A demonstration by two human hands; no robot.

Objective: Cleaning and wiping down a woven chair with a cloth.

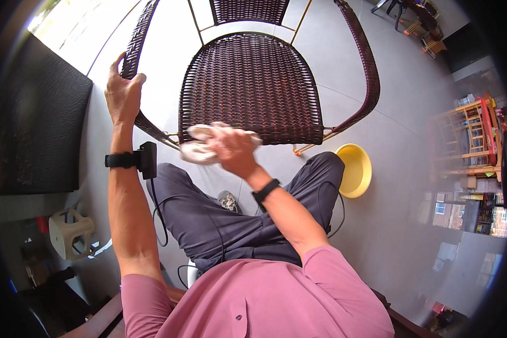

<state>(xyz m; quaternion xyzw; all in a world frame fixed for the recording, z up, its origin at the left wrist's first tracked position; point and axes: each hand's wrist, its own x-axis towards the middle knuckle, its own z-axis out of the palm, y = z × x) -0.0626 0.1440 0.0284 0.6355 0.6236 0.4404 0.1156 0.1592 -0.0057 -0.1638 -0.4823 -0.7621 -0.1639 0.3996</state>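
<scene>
A dark brown woven wicker armchair (pixel 253 84) stands before me, its seat's near edge close to my knees. My left hand (pixel 126 91) grips the chair's left armrest (pixel 140 42), thumb on one side and fingers on the other. My right hand (pixel 233 148) is closed on a crumpled whitish cloth (pixel 198 155) at the front left edge of the woven seat; hand and cloth are slightly blurred. Whether the cloth presses on the weave cannot be told.
A yellow basin (pixel 355 171) sits on the grey tiled floor beside my right knee. At the left are a dark panel-like object (pixel 42 118) and a beige plastic stool (pixel 71 233). A wooden rack (pixel 469 135) stands far right. Cables hang near my legs.
</scene>
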